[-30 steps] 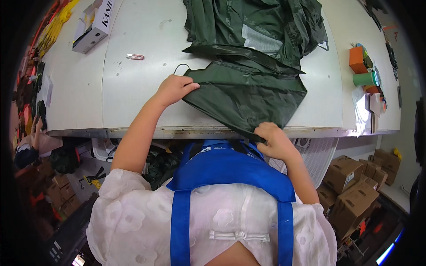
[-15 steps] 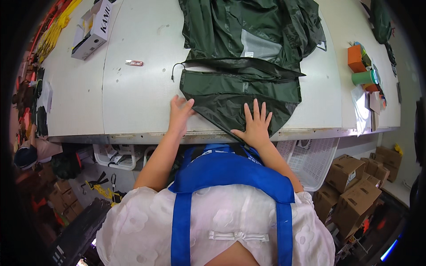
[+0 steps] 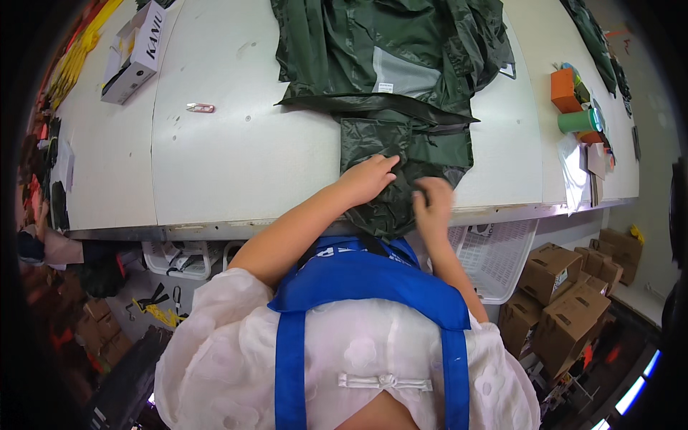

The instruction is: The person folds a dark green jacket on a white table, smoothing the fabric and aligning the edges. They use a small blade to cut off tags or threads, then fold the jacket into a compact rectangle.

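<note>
A dark green, shiny hooded jacket point(image 3: 330, 43) lies spread on the white table, its grey mesh lining and a white label showing. Its near end, which looks like the hood point(image 3: 376, 136), has its left side folded over toward the middle, and the tip hangs over the table edge. My left hand point(image 3: 369, 178) is closed on the folded fabric, fingers pointing right. Just right of it, my right hand point(image 3: 434, 204) hovers by the hood's right side with curved fingers apart, slightly blurred, and nothing shows in it.
Red-handled thread snips point(image 3: 201, 108) lie on the table point(image 3: 236, 165) at left, beyond them a white open box point(image 3: 136, 54). An orange box point(image 3: 566, 91) and a green cylinder point(image 3: 577, 121) stand at right. Below are a white basket point(image 3: 494, 261) and cardboard boxes point(image 3: 573, 322).
The hood's left side has been folded over to the right, with my left hand moving along to the middle. My right hand has lifted from lying flat and curled its fingers.
</note>
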Available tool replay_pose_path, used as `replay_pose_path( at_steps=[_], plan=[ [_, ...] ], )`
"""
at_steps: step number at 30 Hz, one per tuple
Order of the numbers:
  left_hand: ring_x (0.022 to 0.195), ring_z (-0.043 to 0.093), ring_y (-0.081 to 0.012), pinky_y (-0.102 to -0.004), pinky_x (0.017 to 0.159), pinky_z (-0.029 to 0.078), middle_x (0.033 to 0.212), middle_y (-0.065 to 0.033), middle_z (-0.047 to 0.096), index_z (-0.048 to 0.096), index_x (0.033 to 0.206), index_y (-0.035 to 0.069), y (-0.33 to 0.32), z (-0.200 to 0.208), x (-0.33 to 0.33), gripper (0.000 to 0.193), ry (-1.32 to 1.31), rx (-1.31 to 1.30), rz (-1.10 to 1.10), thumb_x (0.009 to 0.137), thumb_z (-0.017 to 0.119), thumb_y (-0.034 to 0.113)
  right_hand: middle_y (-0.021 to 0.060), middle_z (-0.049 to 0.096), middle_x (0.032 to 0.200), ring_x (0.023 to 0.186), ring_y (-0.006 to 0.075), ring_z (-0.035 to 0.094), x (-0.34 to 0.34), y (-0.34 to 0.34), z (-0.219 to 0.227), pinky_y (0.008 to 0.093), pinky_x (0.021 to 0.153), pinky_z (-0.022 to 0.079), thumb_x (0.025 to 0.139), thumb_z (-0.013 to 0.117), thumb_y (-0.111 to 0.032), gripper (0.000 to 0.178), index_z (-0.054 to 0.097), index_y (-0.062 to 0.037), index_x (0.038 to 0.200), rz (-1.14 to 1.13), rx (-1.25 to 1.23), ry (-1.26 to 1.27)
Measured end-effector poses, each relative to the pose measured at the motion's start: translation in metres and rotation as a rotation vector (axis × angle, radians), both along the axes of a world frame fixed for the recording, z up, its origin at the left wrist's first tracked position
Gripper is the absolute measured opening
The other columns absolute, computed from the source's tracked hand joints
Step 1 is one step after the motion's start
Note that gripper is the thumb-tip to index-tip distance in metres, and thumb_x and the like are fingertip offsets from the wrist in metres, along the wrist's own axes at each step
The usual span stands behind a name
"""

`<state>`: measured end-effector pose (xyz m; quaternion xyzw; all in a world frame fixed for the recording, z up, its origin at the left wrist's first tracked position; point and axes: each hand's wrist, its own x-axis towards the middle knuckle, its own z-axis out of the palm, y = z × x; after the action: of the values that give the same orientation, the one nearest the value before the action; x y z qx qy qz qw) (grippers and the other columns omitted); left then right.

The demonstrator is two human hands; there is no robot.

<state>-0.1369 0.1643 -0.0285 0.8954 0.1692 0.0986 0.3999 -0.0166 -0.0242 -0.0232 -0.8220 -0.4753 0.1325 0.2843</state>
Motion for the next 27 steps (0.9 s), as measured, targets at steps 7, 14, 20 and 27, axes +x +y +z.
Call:
replay_pose_path(
  at_steps=[7, 14, 20, 27],
  plan=[
    [0.139, 0.022, -0.0304, -0.0455, 0.113, 0.017, 0.151, -0.0116, 0.025, 0.041, 0.138, 0.016, -0.004, -0.001, -0.009, 0.057, 0.119, 0.398, -0.149, 0.086, 0.060, 0.028, 0.0159, 0.057, 0.118, 0.110, 0.0263, 0.053, 0.033, 0.014, 0.018, 0.0387, 0.096, 0.042, 0.083, 0.060, -0.001, 0.038, 0.051, 0.0087, 0.118, -0.713, 0.544, 1.091],
    [0.119, 0.047, -0.0330, -0.0429, 0.103, 0.035, 0.122, -0.0169, 0.054, 0.059, 0.116, 0.006, -0.002, -0.002, -0.018, 0.039, 0.117, 0.209, -0.146, 0.081, 0.062, 0.022, 0.0079, 0.028, 0.150, 0.139, 0.0382, 0.016, -0.003, 0.077, 0.045, 0.0575, 0.109, 0.016, 0.084, 0.062, -0.033, 0.045, 0.055, -0.0260, 0.129, 0.311, -0.067, -0.118],
    [0.097, 0.061, -0.0317, -0.0384, 0.081, 0.050, 0.108, -0.0119, 0.063, 0.062, 0.108, 0.008, 0.021, 0.026, -0.040, 0.030, -0.254, 0.125, 0.013, 0.078, 0.063, 0.008, -0.0002, 0.026, 0.152, 0.142, 0.0361, 0.008, 0.009, 0.066, 0.026, 0.0680, 0.106, 0.008, 0.087, 0.056, -0.043, 0.040, 0.057, -0.0329, 0.126, 0.507, -0.267, -0.243],
    [0.141, 0.017, -0.0319, -0.0586, 0.111, 0.008, 0.152, -0.0089, 0.023, 0.042, 0.138, 0.035, 0.023, -0.004, -0.016, 0.054, 0.175, 0.479, -0.108, 0.087, 0.052, 0.048, 0.0092, 0.051, 0.132, 0.127, 0.0298, 0.044, 0.047, 0.029, 0.045, 0.0518, 0.108, 0.026, 0.074, 0.063, -0.007, 0.053, 0.055, -0.0157, 0.125, 0.423, -0.115, -0.263]
  ],
)
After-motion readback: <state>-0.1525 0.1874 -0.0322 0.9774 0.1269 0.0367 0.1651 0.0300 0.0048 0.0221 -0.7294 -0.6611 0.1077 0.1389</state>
